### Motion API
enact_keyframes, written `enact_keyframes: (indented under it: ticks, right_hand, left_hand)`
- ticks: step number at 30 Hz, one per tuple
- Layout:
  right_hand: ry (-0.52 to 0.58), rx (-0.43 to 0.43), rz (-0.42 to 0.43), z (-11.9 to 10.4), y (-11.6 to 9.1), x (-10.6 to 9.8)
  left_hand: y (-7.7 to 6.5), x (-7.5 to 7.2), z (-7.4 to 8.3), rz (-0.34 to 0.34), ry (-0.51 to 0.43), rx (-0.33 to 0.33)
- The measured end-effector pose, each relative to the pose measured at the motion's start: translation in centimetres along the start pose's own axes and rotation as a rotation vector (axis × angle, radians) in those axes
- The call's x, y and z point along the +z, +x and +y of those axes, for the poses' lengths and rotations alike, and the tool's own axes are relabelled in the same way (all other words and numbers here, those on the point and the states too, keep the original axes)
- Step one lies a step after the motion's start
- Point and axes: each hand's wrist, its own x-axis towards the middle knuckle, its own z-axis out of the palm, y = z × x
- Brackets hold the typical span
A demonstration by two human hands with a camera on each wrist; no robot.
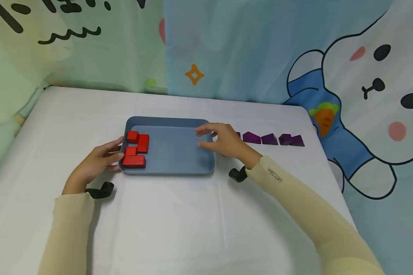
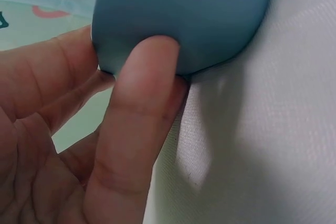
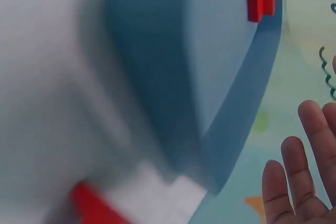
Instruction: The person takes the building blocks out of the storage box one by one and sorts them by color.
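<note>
A blue-grey tray (image 1: 179, 152) lies on the white table with several red blocks (image 1: 134, 160) grouped at its left end. My left hand (image 1: 98, 160) holds the tray's left edge near the front corner. Up close in the left wrist view, the thumb (image 2: 142, 87) presses on the tray's outer wall, with other fingers against and behind its edge. Over the tray's right end hovers my right hand (image 1: 223, 141), thumb and fingers apart, holding nothing. The right wrist view shows its spread fingers (image 3: 302, 177) beside the tray wall (image 3: 152, 72).
Several dark purple blocks (image 1: 269, 139) stand in a row right of the tray, partly hidden by my right hand. Low in the right wrist view, a blurred red piece (image 3: 94, 203) lies outside the tray. A printed curtain (image 1: 227, 49) hangs behind the table (image 1: 172, 221).
</note>
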Motion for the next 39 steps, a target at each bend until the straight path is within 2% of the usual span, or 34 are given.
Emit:
enact_keyframes:
  ticks: [6,17,23,28,35,39]
  right_hand:
    - [-0.004,-0.034,-0.054,-2.0,2.9,1.4]
    - [-0.045,0.014,-0.234,-5.2,7.2,5.5]
    - [-0.096,0.04,-0.325,-6.6,8.4,7.8]
    - [-0.195,0.03,-0.39,-7.2,8.9,9.6]
    - [-0.345,0.019,-0.424,-7.9,9.6,11.8]
    - [-0.392,0.013,-0.44,-8.0,9.9,12.6]
  left_hand:
    - [0.2,0.0,0.0,-0.004,-0.007,-0.005]
    - [0.6,0.2,0.1,-0.013,-0.023,0.004]
    - [0.9,0.1,0.1,-0.02,-0.029,0.012]
    - [1.1,-0.2,-0.3,-0.015,-0.04,0.03]
    - [0.6,-0.2,-0.1,-0.014,-0.048,0.021]
    - [0.3,-0.3,-0.2,-0.004,-0.039,0.009]
